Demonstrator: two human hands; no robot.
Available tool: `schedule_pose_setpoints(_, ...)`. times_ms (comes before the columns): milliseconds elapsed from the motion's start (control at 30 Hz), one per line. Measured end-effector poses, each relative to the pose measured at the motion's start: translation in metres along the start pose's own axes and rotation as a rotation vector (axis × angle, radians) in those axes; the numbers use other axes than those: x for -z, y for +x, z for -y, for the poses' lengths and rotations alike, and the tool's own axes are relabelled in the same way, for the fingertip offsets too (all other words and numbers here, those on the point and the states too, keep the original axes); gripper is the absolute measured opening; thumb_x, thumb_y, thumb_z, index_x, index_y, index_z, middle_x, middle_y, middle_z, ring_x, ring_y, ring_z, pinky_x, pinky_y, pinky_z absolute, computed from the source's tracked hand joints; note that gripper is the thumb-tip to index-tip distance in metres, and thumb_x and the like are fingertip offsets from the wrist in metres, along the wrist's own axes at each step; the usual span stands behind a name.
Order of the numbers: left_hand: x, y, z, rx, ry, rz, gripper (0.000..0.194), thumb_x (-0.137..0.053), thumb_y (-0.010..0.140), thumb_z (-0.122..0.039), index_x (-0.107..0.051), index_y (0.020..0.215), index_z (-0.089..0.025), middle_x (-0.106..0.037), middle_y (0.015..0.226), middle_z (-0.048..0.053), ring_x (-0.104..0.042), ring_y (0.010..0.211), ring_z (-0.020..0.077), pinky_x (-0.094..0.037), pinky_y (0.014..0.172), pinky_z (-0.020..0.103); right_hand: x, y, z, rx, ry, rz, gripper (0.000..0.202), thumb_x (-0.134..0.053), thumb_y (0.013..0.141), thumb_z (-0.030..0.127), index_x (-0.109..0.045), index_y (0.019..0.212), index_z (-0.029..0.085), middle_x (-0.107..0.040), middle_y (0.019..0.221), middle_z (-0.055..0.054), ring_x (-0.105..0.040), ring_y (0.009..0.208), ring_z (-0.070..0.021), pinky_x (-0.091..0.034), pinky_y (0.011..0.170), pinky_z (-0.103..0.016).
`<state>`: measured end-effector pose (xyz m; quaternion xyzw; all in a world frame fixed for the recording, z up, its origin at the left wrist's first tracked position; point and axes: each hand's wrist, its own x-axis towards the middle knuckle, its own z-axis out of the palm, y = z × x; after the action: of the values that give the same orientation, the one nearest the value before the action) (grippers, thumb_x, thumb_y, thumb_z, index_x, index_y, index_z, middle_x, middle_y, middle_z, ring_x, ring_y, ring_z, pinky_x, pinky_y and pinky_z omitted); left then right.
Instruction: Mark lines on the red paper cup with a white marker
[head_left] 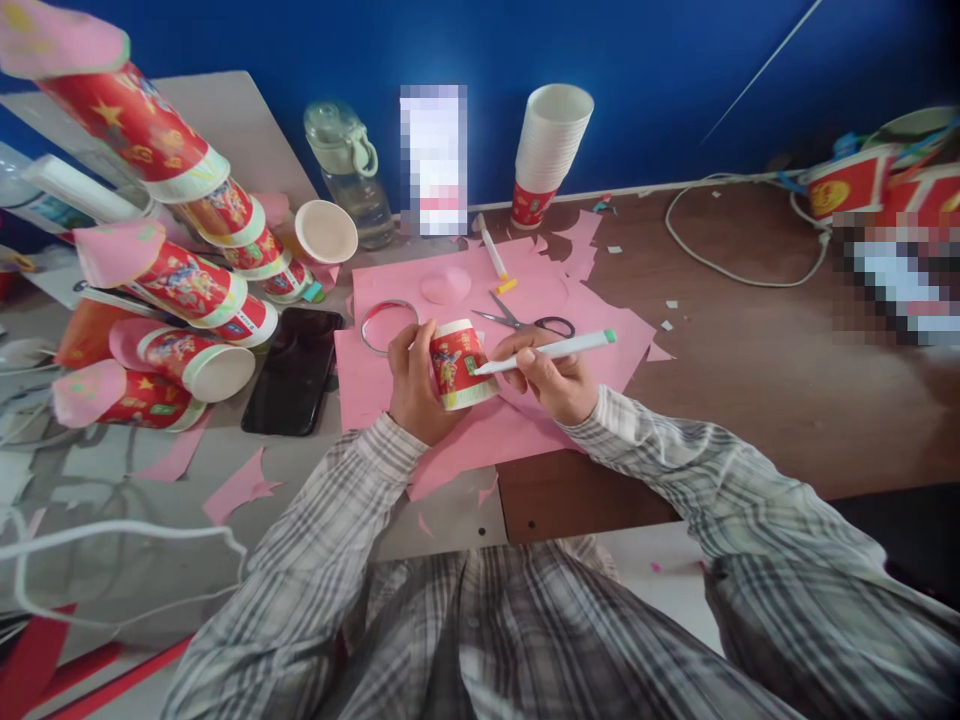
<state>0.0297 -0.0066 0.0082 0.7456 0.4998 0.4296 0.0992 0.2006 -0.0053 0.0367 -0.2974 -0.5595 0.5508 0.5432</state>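
Observation:
My left hand is wrapped round a red paper cup printed with bright figures, its pale, yellow-green-marked rim turned down toward me. Between the fingers of my right hand is a white marker with a green end; its tip is at a green patch on the cup's side. Pink paper lies under both hands. Just beyond them are scissors, partly behind my right hand, a ring-shaped roll of tape, a pink paper cone and another white marker with a yellow end.
Several decorated red cups with pink cone tops stand and lie at the left, near a black phone. A water bottle and a stack of paper cups stand by the blue wall. A white cable crosses the right side.

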Motion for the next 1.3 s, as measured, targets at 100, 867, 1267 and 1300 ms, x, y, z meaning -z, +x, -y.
schedule_pose_setpoints(100, -0.0001, -0.0006, -0.0002, -0.006, 0.009, 0.0, 0.084, -0.069, 0.065, -0.045, -0.025, 0.128, -0.012, -0.036, 0.119, 0.016, -0.04, 0.117, 0.0272, -0.039, 0.103, 0.047, -0.0023, -0.0001, 0.0012, 0.001, 0.01, 0.004, 0.031, -0.054, 0.081, 0.044, -0.063, 0.081, 0.014, -0.044, 0.048, 0.004, -0.037, 0.041, -0.0077, -0.033, 0.04, -0.022)
schedule_pose_setpoints(867, 0.0005, -0.0019, -0.0032, -0.006, -0.018, 0.027, 0.083, -0.068, 0.065, -0.047, -0.027, 0.128, -0.012, -0.036, 0.118, 0.016, -0.04, 0.117, 0.0265, -0.041, 0.102, 0.046, -0.0026, -0.0003, -0.0005, -0.029, -0.035, -0.004, 0.033, -0.052, 0.082, 0.044, -0.064, 0.076, 0.014, -0.041, 0.045, 0.005, -0.037, 0.038, -0.0062, -0.033, 0.039, -0.02)
schedule_pose_setpoints(1267, 0.0015, -0.0016, -0.0039, -0.019, -0.02, 0.034, 0.083, -0.069, 0.064, -0.046, -0.027, 0.128, -0.012, -0.036, 0.118, 0.015, -0.04, 0.116, 0.0252, -0.04, 0.103, 0.045, -0.0021, 0.0023, -0.0003, -0.026, -0.115, -0.022, 0.036, -0.051, 0.082, 0.045, -0.064, 0.072, 0.012, -0.042, 0.045, 0.004, -0.033, 0.037, -0.0063, -0.028, 0.038, -0.021)
schedule_pose_setpoints(1300, 0.0015, -0.0016, -0.004, -0.021, -0.022, 0.033, 0.083, -0.069, 0.065, -0.046, -0.027, 0.128, -0.012, -0.036, 0.118, 0.015, -0.041, 0.116, 0.0255, -0.041, 0.102, 0.045, -0.0023, 0.0024, 0.0001, -0.026, -0.121, -0.022, 0.036, -0.051, 0.082, 0.045, -0.064, 0.072, 0.012, -0.041, 0.045, 0.004, -0.033, 0.037, -0.0063, -0.028, 0.038, -0.021)
